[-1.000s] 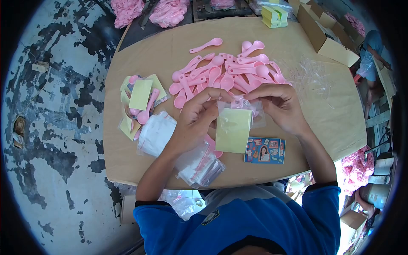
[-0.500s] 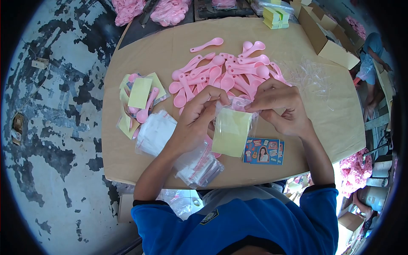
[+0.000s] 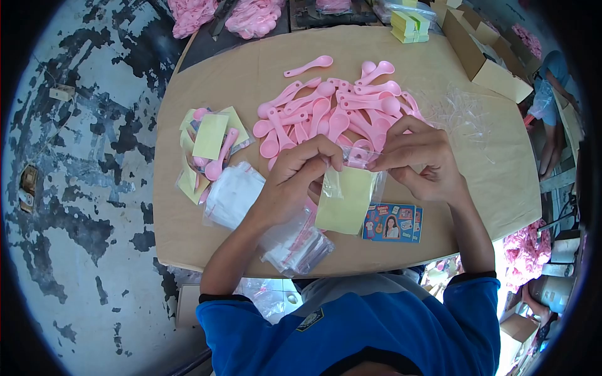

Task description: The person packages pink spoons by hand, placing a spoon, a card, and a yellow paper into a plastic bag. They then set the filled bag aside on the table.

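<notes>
Between my two hands is a clear plastic bag (image 3: pixel 378 182) with a pale yellow card (image 3: pixel 343 203) in it. My left hand (image 3: pixel 296 178) pinches the bag's upper left corner between thumb and forefinger. At the upper right corner, my right hand (image 3: pixel 425 160) grips the bag's edge the same way. A pile of pink plastic spoons (image 3: pixel 323 106) lies just beyond the bag. Below my right hand sits a small stack of printed blue cards (image 3: pixel 392 222). Stacked empty clear bags (image 3: pixel 235 195) lie under and beside my left forearm.
Filled packets with yellow cards and pink spoons (image 3: pixel 210 136) are heaped on the left. Loose clear strips (image 3: pixel 461 116) lie on the right. At the far edge are bundled yellow cards (image 3: pixel 409 26) and an open cardboard box (image 3: pixel 486 53). Another person (image 3: pixel 552 81) is at far right.
The bag's top edge now looks flatter and more stretched between my hands, where it was bunched up. Both hands keep their pinch. The whole view has shifted slightly.
</notes>
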A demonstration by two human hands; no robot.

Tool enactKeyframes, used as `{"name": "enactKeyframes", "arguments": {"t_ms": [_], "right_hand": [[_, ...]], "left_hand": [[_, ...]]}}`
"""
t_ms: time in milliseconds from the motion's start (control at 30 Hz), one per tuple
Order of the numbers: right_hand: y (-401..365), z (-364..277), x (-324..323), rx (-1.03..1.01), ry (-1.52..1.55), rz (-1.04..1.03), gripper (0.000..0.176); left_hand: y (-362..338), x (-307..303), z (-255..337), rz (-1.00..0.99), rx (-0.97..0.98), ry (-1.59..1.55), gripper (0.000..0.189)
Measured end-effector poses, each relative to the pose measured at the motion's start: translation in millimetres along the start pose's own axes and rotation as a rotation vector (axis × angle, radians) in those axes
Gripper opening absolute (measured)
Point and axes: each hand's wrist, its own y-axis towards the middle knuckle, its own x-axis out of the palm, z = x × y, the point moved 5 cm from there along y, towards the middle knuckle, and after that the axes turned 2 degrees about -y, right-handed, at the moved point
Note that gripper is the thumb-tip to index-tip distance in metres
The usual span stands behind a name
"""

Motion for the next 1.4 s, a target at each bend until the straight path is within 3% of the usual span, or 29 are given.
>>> {"name": "enactKeyframes", "arguments": {"t_ms": [167, 267, 367, 467, 633, 767, 833, 933, 1000, 1033, 1067, 1100, 1133, 1200, 1267, 1333, 1400], "right_hand": [[0, -2, 3, -0.035, -0.029, 0.003, 0.033], [0, -2, 4, -0.032, -0.034, 0.000, 0.032], [1, -3, 4, -0.030, -0.048, -0.004, 0.033], [1, -3, 3, -0.048, -0.096, -0.003, 0.035], [1, -5, -5, -0.045, -0.145, 0.049, 0.040], [10, -21, 6, -0.168, -0.395, 0.044, 0.037], [8, -10, 8, -0.128, -0.439, 0.031, 0.034], [4, -1, 29, 0.161, -0.145, -0.043, 0.026], [5, -8, 56, 0.225, -0.069, -0.221, 0.021], [7, -11, 72, 0.259, -0.030, -0.304, 0.019], [12, -21, 84, 0.112, -0.046, -0.242, 0.017], [14, -21, 96, 0.131, -0.062, -0.303, 0.018], [17, -21, 106, 0.150, -0.081, -0.362, 0.019], [21, -16, 124, 0.214, -0.105, -0.499, 0.022], [27, -8, 138, 0.298, -0.112, -0.649, 0.024], [27, 1, 144, 0.380, 0.028, -0.615, 0.027], [27, 5, 144, 0.386, 0.086, -0.590, 0.028]], "left_hand": [[1, 0, -11, 0.022, -0.051, -0.210, 0.014], [1, -2, -13, 0.007, 0.003, -0.234, 0.018], [1, 0, -9, 0.044, -0.063, -0.248, 0.017], [3, 0, -6, 0.017, 0.075, 0.078, 0.019], [5, -2, -9, 0.007, 0.091, -0.032, 0.022], [5, -19, -7, -0.049, 0.054, 0.041, 0.021], [5, -40, 7, 0.025, 0.081, 0.067, 0.018], [-6, -89, 24, 0.192, 0.122, 0.044, 0.015], [-16, -125, 36, 0.430, 0.086, 0.070, 0.023], [-22, -139, 40, 0.501, 0.111, 0.156, 0.026], [-27, -154, 41, 0.569, 0.136, 0.243, 0.028], [-30, -171, 40, 0.632, 0.162, 0.331, 0.031], [-35, -198, 26, 0.821, 0.263, 0.796, 0.041], [-38, -187, 33, 0.828, 0.275, 1.150, 0.040], [-34, -174, 38, 0.734, 0.260, 1.009, 0.034], [-31, -145, 33, 0.191, -0.058, 0.426, 0.029], [-38, -96, 31, -0.416, -0.089, 0.398, 0.026]]}}
